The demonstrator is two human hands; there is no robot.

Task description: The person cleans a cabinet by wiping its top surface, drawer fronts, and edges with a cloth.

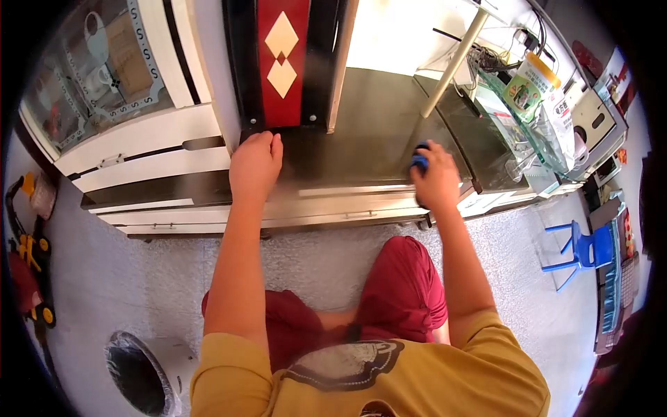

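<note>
Right hand (436,174): grip closed on blue-and-black object (420,161), right of red-and-black panel (295,62). Left hand (256,167): curled below panel's left edge; grip contents not visible. Caution: slackened right grip could drop object off cabinet (368,142).

This looks like a home, most likely its living room. A low white drawer cabinet (365,213) with a dark, glossy surface (375,149) stands beside a glass-doored display cabinet (156,135), and a red-and-black panel (281,61) bearing 2 pale diamonds rises behind: household furniture, decorative in style. Family life shows around it: a toy digger (26,248) with 2 yellow wheel hubs at the left edge, 1 small blue chair (590,247) on the right, and a lined trash bin (172,361) on the grey floor (167,278). A yellow-lidded canister (529,89) and tangled cables (490,59) add everyday clutter.
</note>
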